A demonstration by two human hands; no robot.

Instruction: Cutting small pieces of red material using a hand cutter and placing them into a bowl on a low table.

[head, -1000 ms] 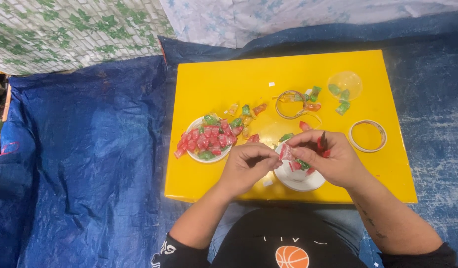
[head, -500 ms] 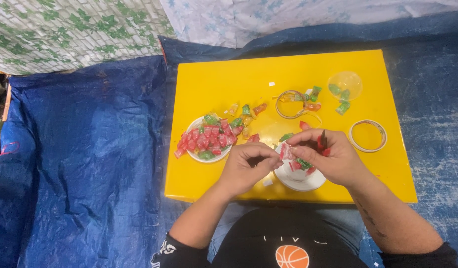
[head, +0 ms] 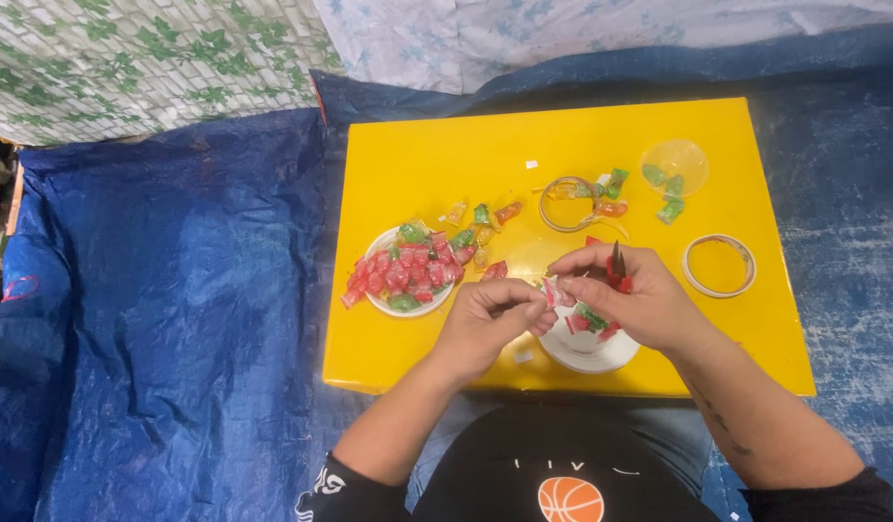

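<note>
Head view, left hand (head: 490, 324) and right hand (head: 632, 295) pinching one red wrapped candy (head: 556, 293) between fingertips, right also gripping red-handled scissors (head: 616, 268), above near white bowl (head: 586, 351), candy-heaped plate (head: 405, 273) left, yellow table (head: 524, 135).

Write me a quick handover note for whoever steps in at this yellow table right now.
Left hand: pinching one end of a red wrapped candy.
Right hand: on the candy's other end, small red-handled tool tucked in the fingers.
Both hover over the near white dish, which holds a few candies.
Left plate: heaped with wrapped candies.
Loose candies lie by the clear ring and clear cup.
</note>
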